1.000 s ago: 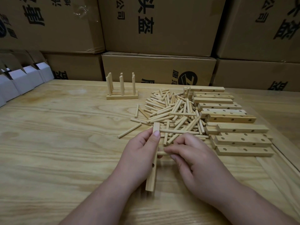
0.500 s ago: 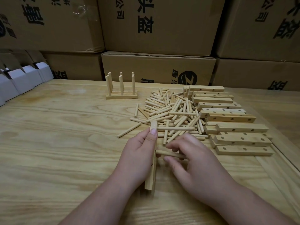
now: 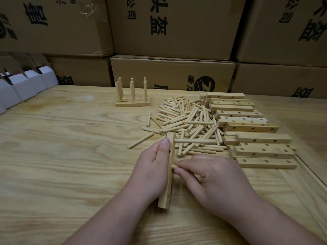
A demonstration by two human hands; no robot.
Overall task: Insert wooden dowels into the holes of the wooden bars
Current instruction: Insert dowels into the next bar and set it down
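Observation:
My left hand (image 3: 153, 171) grips a wooden bar (image 3: 167, 188) that stands on edge on the table, its holed side facing right. My right hand (image 3: 210, 181) pinches a dowel (image 3: 174, 166) and holds its tip against the bar's middle, right at the side face; most of the dowel is hidden under my fingers. A loose pile of dowels (image 3: 187, 124) lies just beyond my hands. Several holed bars (image 3: 251, 137) are stacked to the right of the pile. Finished bars with upright dowels (image 3: 132, 99) stand at the back.
Cardboard cartons (image 3: 171, 75) wall off the far edge of the wooden table (image 3: 62, 156). White folded boxes (image 3: 21, 85) sit at the far left. One stray dowel (image 3: 140, 140) lies left of the pile.
My right hand has brought the dowel left and lower, from lying across my fingers to touching the bar's side. My left hand has kept the bar in about the same place.

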